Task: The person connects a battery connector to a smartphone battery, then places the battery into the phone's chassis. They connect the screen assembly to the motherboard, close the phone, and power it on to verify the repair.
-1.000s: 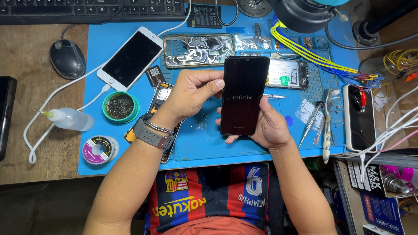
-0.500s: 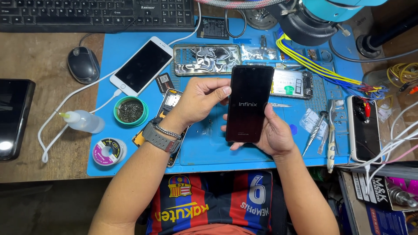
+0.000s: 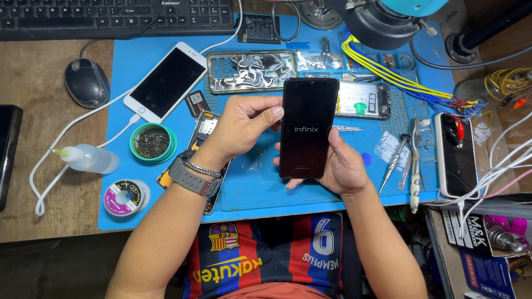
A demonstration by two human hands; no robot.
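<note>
I hold a black smartphone (image 3: pixel 308 127) upright over the blue work mat (image 3: pixel 249 188), its dark screen showing a small start-up logo. My right hand (image 3: pixel 346 166) cups it from below and behind on the right side. My left hand (image 3: pixel 241 124), with a grey watch and a chain bracelet on the wrist, grips the phone's left edge, thumb on the screen's edge. Beneath my left forearm lies an opened phone body (image 3: pixel 202 130) on the mat.
A white phone (image 3: pixel 166 82) on a white cable lies upper left, beside a mouse (image 3: pixel 86 82) and keyboard (image 3: pixel 116 16). A patterned back cover (image 3: pixel 249 69), an opened phone with its board bare (image 3: pixel 363 99), tweezers, a screwdriver (image 3: pixel 394 160), a green tin (image 3: pixel 153 142), a solder spool (image 3: pixel 124 196) and a squeeze bottle (image 3: pixel 88 159) surround me.
The view has shifted slightly, so the bench sits lower and to the right in frame. Both hands keep the same grip on the black phone, which stays upright with its logo lit.
</note>
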